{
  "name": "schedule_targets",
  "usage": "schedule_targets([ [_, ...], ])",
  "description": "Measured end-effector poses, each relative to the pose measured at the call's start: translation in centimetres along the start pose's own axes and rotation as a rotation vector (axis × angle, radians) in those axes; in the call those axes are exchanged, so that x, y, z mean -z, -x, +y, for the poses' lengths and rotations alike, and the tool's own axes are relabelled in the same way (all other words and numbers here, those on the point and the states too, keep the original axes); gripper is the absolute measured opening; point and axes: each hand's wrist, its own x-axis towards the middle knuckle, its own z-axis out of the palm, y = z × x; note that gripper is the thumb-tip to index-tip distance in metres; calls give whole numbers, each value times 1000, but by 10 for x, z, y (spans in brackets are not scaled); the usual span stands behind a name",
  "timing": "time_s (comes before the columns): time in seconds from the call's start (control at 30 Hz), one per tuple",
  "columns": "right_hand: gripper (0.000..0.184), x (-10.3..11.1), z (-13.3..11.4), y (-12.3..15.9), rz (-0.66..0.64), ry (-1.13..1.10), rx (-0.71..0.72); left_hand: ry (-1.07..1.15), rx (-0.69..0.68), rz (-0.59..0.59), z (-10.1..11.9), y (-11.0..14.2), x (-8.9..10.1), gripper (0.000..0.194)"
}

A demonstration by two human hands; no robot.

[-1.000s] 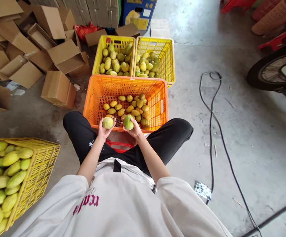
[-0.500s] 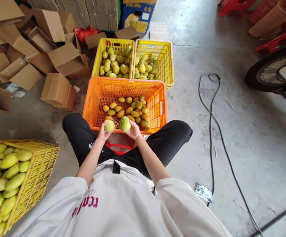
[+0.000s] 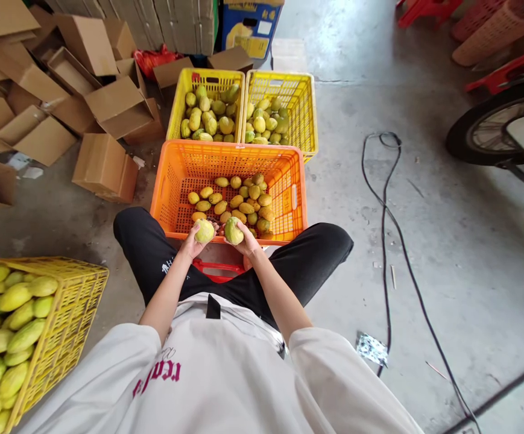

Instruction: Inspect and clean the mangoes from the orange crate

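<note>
My left hand [image 3: 193, 242] is closed around a yellow-green papaya [image 3: 204, 231], its fingers curled under the fruit. A greener papaya [image 3: 233, 231] sits in my right hand [image 3: 246, 241], which grips it from the right side. Both fruits are side by side, a small gap apart, over the near rim of an orange crate [image 3: 298, 199]. Inside that crate lie several smaller yellow-brown papayas [image 3: 246, 208], most of them toward the right.
Behind the orange crate stand two yellow crates [image 3: 304, 111] [image 3: 178, 90] with green-yellow papayas. Another yellow crate [image 3: 74, 313], heaped with papayas, is at the left. Cardboard boxes [image 3: 101, 163] pile up at the back left. A black cable [image 3: 400, 229] and a motorcycle wheel [image 3: 483, 135] are on the right.
Both hands have turned their papayas, so other sides of the fruit now show. The right-hand papaya has shifted slightly right and down. Both hands keep their hold.
</note>
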Motion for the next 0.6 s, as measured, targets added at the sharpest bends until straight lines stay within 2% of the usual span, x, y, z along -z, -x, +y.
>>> schedule_targets([
  [0.2, 38, -8, -8, 4, -52, -79, 59, 15, -51, 30, -1, -2, 5, 20],
  [0.3, 36, -7, -7, 4, -34, -57, 63, 5, -46, 24, -1, -2, 5, 22],
  [0.47, 24, 0, -2, 0, 102, -59, 59, -22, 11, 50, 2, -1, 2, 26],
  [0.6, 24, 0, 1, 0, 66, -27, 46, -15, -5, 49, 3, 1, 0, 28],
])
